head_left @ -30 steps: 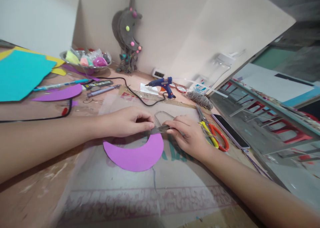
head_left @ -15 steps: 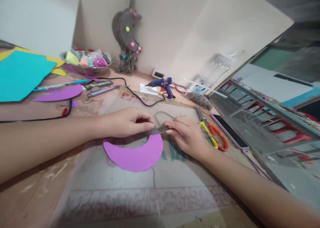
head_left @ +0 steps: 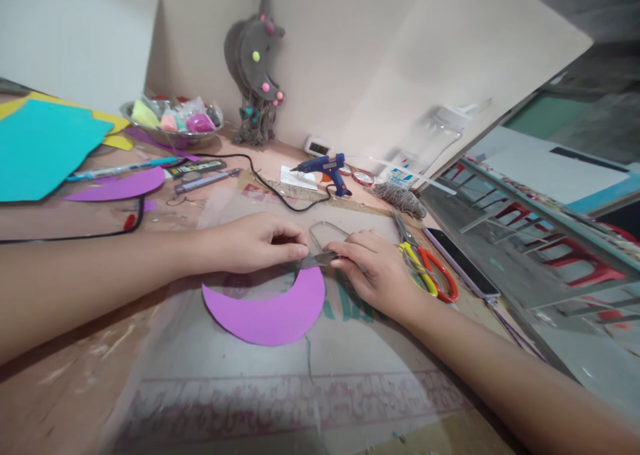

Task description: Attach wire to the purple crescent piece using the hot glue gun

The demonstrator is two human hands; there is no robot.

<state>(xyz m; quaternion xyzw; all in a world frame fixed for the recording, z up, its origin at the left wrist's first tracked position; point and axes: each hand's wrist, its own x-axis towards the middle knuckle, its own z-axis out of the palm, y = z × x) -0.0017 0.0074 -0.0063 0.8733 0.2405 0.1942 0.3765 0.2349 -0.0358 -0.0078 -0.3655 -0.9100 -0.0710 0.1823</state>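
Observation:
A purple crescent cut-out (head_left: 270, 318) lies flat on the plastic-covered worktop, its right tip covered by grey yarn (head_left: 320, 260). My left hand (head_left: 265, 242) pinches that covered end between thumb and fingertips. Opposite it, my right hand (head_left: 367, 265) is closed with its fingertips on the grey yarn, just right of the left thumb. A thin loop of yarn arches up between the two hands. The exact grip inside the right fingers is partly hidden.
Scissors (head_left: 430, 268) with yellow and orange handles lie beside my right wrist, next to a phone (head_left: 463, 262). Behind are a grey yarn skein (head_left: 400, 198), a blue glue gun (head_left: 327, 170) with its cord, a bowl (head_left: 170, 135) of clay packets and a grey crescent ornament (head_left: 257, 62).
The purple crescent has swung slightly, its free left tip moving a little left and its lower edge slightly down. Both hands keep nearly the same place and grip.

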